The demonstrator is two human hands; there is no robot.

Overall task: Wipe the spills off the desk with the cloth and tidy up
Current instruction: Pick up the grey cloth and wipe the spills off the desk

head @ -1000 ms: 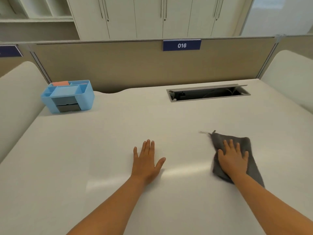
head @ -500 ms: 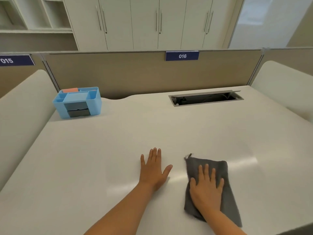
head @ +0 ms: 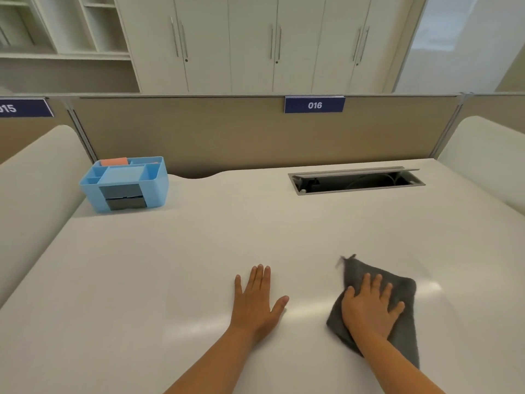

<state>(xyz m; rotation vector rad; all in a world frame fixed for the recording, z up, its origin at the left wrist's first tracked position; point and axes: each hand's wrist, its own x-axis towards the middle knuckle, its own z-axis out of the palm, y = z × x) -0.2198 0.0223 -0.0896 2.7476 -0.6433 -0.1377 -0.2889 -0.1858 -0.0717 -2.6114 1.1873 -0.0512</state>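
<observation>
Desk: a white desk [head: 199,251] fills most of the view, bare and glossy, with a band of glare across the near part between and beyond the two hands.
Spills: no wet patch can be made out on the surface; the glare makes it hard to tell.
Cloth: a dark grey cloth [head: 403,336] lies flat on the near right part of the desk, folded into a rough rectangle, with a small loop or tag sticking out at its far corner.
Right hand: the right hand [head: 369,308] lies palm down on top of the cloth, fingers spread and stretched out, pressing it to the desk rather than gripping it.
Left hand: the left hand [head: 257,304] rests flat on the bare desk, palm down, fingers together and thumb out to the side, holding nothing; it is well apart from the cloth.
Organizer: a light blue desk organizer [head: 125,183] stands at the far left corner, with dark drawers in its front and something orange-pink in a back compartment.
Cable hatch: a cable hatch [head: 355,180] set into the far right of the desk stands open, dark inside.
Partition: a beige partition [head: 227,137] runs behind the desk, bearing a blue label [head: 314,104] that reads 016.
Cabinets: pale cabinets [head: 255,44] stand beyond the partition.
</observation>
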